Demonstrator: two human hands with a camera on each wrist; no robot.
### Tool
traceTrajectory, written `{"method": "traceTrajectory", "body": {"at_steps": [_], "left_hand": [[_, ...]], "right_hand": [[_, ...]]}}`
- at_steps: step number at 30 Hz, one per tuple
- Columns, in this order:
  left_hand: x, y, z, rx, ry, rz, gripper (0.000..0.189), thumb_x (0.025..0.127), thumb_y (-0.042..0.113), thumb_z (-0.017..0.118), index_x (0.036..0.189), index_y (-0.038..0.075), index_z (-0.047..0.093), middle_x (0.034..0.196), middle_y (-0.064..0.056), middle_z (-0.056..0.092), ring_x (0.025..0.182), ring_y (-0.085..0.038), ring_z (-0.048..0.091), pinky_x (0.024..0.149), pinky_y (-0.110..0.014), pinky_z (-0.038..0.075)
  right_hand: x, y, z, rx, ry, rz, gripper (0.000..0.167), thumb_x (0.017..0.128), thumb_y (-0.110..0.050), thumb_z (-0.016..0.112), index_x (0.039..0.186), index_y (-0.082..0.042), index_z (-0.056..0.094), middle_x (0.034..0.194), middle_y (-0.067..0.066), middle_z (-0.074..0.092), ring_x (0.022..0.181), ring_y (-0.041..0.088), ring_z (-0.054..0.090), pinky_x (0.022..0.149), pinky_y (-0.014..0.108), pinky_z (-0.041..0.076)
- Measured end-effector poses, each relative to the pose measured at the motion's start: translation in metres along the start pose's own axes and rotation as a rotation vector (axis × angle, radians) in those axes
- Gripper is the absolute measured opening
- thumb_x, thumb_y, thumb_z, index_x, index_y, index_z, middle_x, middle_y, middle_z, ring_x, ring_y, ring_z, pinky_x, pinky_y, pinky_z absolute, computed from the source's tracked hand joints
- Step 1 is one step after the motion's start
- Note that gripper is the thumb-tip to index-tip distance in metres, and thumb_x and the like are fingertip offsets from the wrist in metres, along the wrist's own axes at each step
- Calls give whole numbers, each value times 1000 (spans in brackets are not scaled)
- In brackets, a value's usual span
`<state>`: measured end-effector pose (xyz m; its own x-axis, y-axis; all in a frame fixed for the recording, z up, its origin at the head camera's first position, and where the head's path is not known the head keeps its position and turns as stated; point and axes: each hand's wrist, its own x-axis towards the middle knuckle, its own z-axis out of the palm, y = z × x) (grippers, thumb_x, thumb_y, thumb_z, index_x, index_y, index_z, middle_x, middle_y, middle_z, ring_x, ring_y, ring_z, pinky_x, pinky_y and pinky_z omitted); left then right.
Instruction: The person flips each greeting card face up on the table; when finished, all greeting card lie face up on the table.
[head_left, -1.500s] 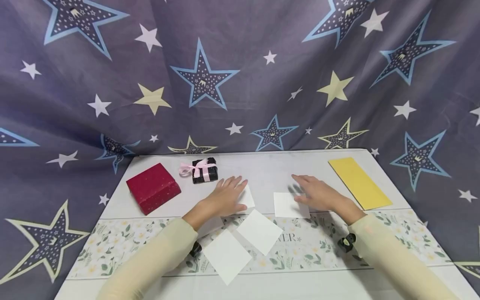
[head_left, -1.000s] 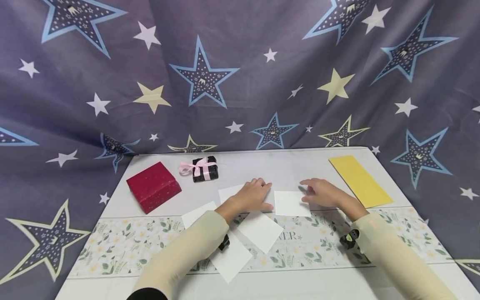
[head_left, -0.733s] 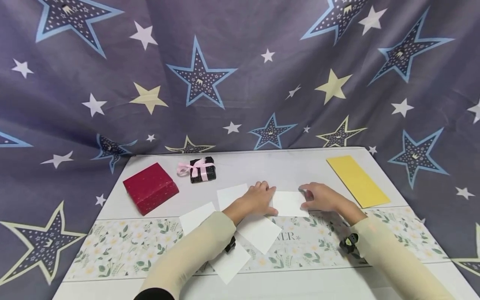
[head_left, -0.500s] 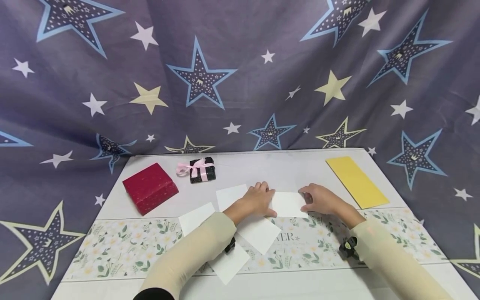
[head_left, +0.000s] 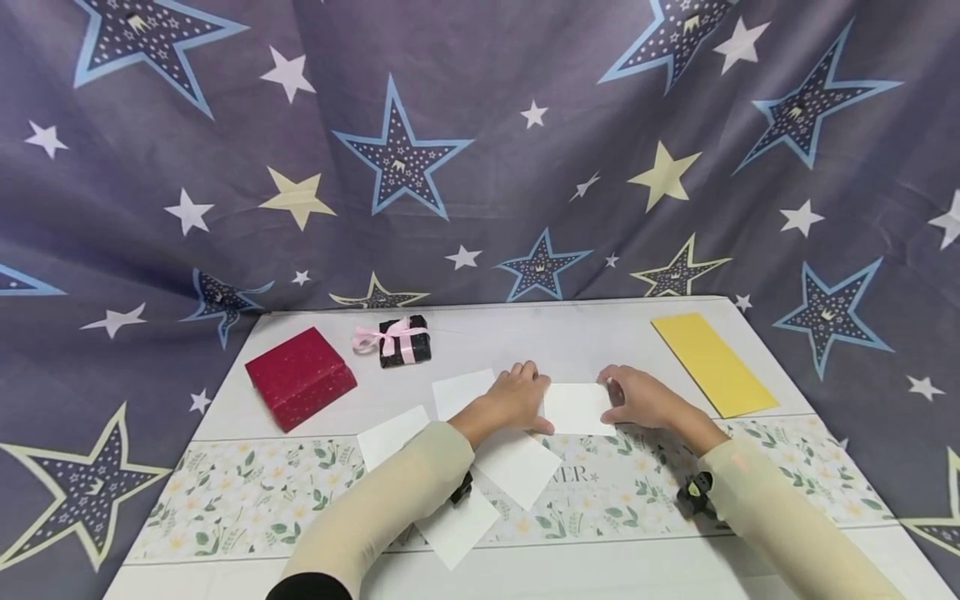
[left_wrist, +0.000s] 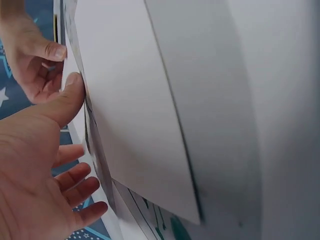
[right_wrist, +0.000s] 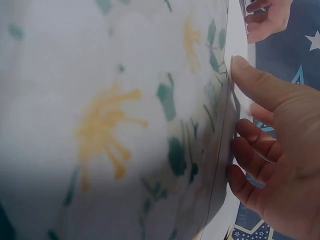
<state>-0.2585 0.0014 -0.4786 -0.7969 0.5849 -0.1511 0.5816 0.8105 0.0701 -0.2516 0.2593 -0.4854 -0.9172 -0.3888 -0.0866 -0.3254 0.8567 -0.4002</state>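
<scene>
My left hand (head_left: pixel 513 398) has its thumb and index finger at the left edge of a small white sheet of paper (head_left: pixel 573 408). At its right edge, my right hand (head_left: pixel 637 397) curls thumb and index finger onto the corners. The sheet lies flat on the table. In the left wrist view, my left thumb (left_wrist: pixel 74 95) presses down near the paper, its other fingers half bent. My right thumb (right_wrist: pixel 250 75) touches the surface in the right wrist view. Several more white sheets (head_left: pixel 519 467) lie around and under my left forearm.
A red wrapped box (head_left: pixel 302 375) sits at the table's left, beside a small black package (head_left: pixel 390 354) with a pink ribbon bow. A yellow rectangular sheet (head_left: pixel 712 364) lies at the right. Starry cloth (head_left: pixel 480 167) hangs behind the table.
My left hand has moved right, off the left sheets, to the left edge of the small sheet. My right hand's fingers have curled in at the right edge. Both have stayed still lately.
</scene>
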Motion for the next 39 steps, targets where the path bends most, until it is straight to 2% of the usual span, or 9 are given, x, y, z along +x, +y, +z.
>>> {"method": "traceTrajectory", "body": {"at_steps": [6, 9, 12, 18, 22, 27, 32, 35, 39], "left_hand": [[0, 3, -1, -68, 86, -10, 89, 81, 54, 81, 148, 11, 40, 131, -8, 55, 114, -21, 55, 95, -35, 51], [1, 3, 0, -133, 143, 1, 85, 84, 43, 82, 147, 11, 36, 130, -9, 61, 114, -22, 62, 93, -34, 54], [2, 2, -1, -206, 190, 6, 72, 91, 31, 77, 147, 12, 35, 119, -6, 69, 103, -18, 69, 84, -29, 56], [3, 0, -5, -282, 277, 12, 52, 99, 22, 67, 143, 17, 39, 99, 4, 71, 76, -7, 65, 64, -19, 50], [3, -1, -5, -281, 350, 45, 36, 99, 22, 68, 130, 15, 52, 97, 7, 70, 79, -6, 64, 67, -19, 50], [3, -4, -6, -269, 406, 80, 11, 97, 20, 69, 108, 17, 68, 97, 6, 68, 84, -8, 65, 68, -19, 50], [5, -8, -6, -287, 418, 58, 6, 96, 20, 69, 100, 24, 72, 94, 8, 72, 82, -7, 67, 68, -20, 49], [5, -10, -6, -311, 415, 52, 7, 96, 21, 69, 100, 25, 74, 92, 10, 76, 81, -6, 69, 69, -21, 51], [5, -11, -5, -363, 418, 53, 11, 98, 20, 68, 104, 25, 76, 94, 9, 79, 77, -4, 68, 69, -19, 50]], "right_hand": [[-2, 4, -5, 123, -7, -30, 61, 81, -19, 86, 125, -3, 46, 93, 5, 66, 78, 14, 60, 74, 35, 52], [-3, 5, -6, 187, -5, -28, 65, 85, -15, 82, 133, 2, 42, 89, 5, 66, 75, 14, 60, 70, 34, 51], [-4, 5, -7, 207, 8, -4, 61, 88, -17, 79, 136, 2, 47, 86, 2, 65, 73, 14, 59, 68, 32, 50], [-7, 6, -11, 175, 113, -5, 16, 94, -25, 73, 103, -13, 69, 75, -4, 63, 68, 11, 53, 65, 28, 44], [-10, 11, -15, 234, 160, -16, 12, 97, -27, 70, 91, -16, 71, 70, -5, 63, 64, 11, 53, 63, 26, 43], [-12, 18, -17, 452, 108, -40, 17, 98, -21, 68, 105, -6, 75, 71, 7, 69, 64, 14, 63, 62, 24, 49], [-15, 24, -19, 670, -14, -58, 27, 102, -5, 53, 124, 6, 65, 99, 28, 72, 81, 25, 70, 76, 31, 58], [-16, 26, -22, 718, -51, -59, 33, 106, -5, 43, 129, 10, 60, 112, 30, 70, 90, 21, 72, 78, 37, 59], [-16, 26, -23, 732, -54, -42, 39, 110, -17, 42, 128, 13, 59, 108, 25, 72, 89, 18, 72, 79, 36, 59]]}}
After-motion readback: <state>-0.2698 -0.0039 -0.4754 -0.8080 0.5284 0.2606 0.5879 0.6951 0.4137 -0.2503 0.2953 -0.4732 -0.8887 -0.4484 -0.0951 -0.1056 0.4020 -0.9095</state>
